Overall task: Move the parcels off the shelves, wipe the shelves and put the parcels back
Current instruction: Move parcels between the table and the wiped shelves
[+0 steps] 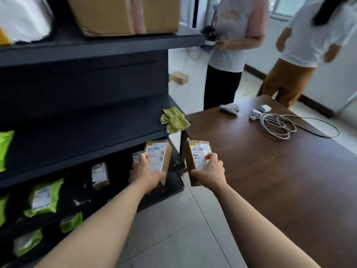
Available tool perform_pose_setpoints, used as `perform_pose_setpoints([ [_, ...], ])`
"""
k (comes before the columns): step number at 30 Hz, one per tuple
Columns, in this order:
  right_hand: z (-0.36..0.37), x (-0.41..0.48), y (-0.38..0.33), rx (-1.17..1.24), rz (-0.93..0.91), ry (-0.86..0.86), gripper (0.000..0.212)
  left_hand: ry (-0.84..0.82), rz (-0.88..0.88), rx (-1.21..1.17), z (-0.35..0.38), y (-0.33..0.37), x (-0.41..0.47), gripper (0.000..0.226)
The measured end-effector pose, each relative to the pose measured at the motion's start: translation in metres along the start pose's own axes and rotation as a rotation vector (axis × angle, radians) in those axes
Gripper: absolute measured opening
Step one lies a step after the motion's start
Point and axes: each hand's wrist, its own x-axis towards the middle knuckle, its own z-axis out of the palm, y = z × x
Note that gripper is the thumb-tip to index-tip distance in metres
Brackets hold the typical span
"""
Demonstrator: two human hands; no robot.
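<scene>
My left hand [146,172] grips a small brown cardboard parcel [163,151] with a white label, held at the right end of the dark shelf unit [87,149]. My right hand [209,170] grips a second, similar labelled parcel [197,151] just right of the shelf, over the gap beside the brown table [280,171]. A crumpled green cloth [174,120] lies on the right end of the middle shelf. More small brown parcels [99,176] and green bagged parcels [43,198] sit on the lower shelves.
A big cardboard box [123,14] and a white bag [23,18] sit on the top shelf. On the table lie a white controller [230,109], a charger and a coiled cable [278,124]. Two people [231,45] stand beyond the table. Grey tiled floor lies below.
</scene>
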Motion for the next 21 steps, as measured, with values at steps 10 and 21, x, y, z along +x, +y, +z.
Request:
perform_pose_setpoints([
  [10,0.073,-0.020,-0.114,0.021,-0.306,-0.130,0.076,0.270,-0.110,-0.140,-0.104,-0.083,0.008,0.085],
  [21,0.135,0.018,-0.194,-0.061,-0.443,-0.219,0.070,0.418,-0.271,-0.070,-0.159,-0.130,0.059,0.079],
])
